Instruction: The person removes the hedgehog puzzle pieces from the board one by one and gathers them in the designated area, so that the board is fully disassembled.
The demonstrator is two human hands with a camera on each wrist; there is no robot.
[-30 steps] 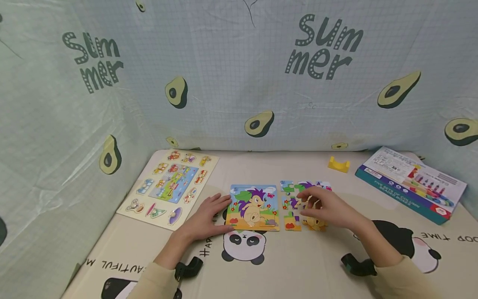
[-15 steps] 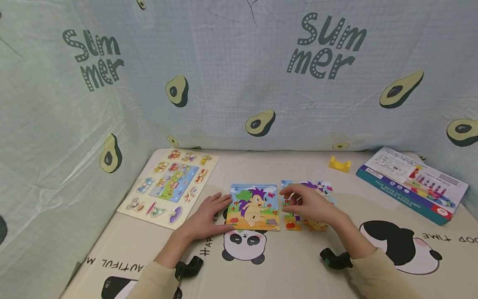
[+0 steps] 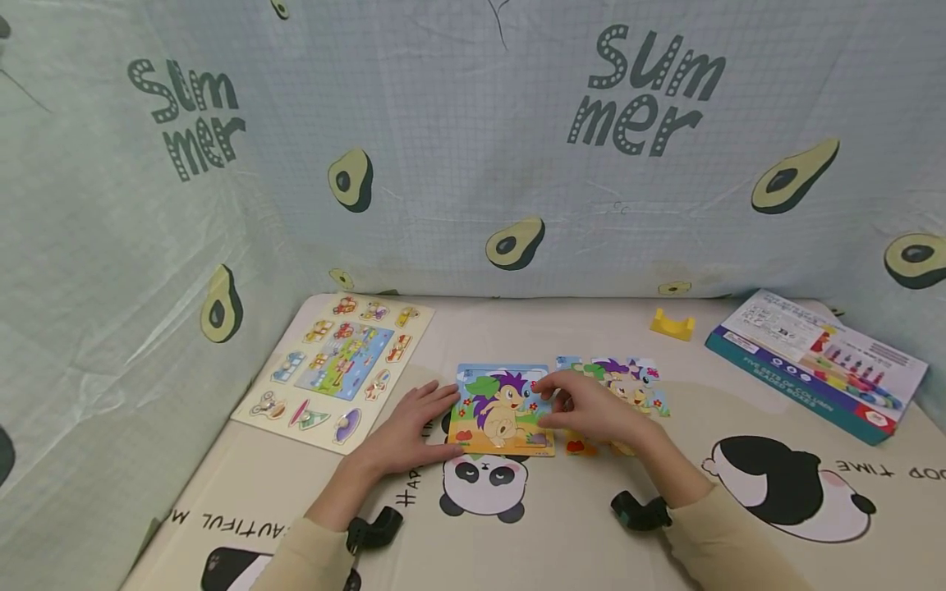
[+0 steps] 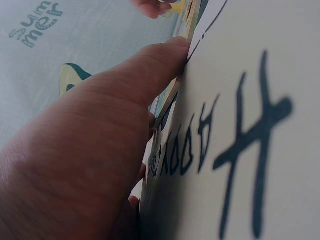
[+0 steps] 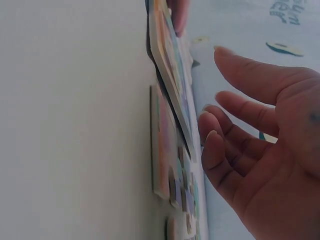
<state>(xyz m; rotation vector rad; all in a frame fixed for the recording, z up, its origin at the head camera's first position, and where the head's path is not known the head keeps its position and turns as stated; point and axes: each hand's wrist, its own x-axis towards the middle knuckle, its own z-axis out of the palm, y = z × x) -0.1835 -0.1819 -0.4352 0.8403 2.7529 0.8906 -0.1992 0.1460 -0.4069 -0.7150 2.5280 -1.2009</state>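
Note:
A square hedgehog jigsaw board [image 3: 502,410] lies on the table in the head view. My left hand [image 3: 410,427] rests against its left side, fingers spread, thumb at the lower left corner. Over the board's right edge hovers my right hand [image 3: 594,410], its fingers loosely bent. The right wrist view shows that hand's thumb and fingers apart, with nothing between them. Just right of the board lie several loose jigsaw pieces [image 3: 628,373], partly hidden under the right hand. In the left wrist view, the left thumb [image 4: 165,55] reaches the board's edge.
A cream peg puzzle board [image 3: 336,373] with vehicle and toy pictures lies at the left. Toward the back right are a yellow curved block [image 3: 672,325] and a teal-sided box [image 3: 816,365]. A patterned curtain [image 3: 436,164] hangs along the table's back and left.
My right hand has moved left, from over the loose pieces to the jigsaw board's right edge, uncovering more pieces behind it. The left hand has stayed in place.

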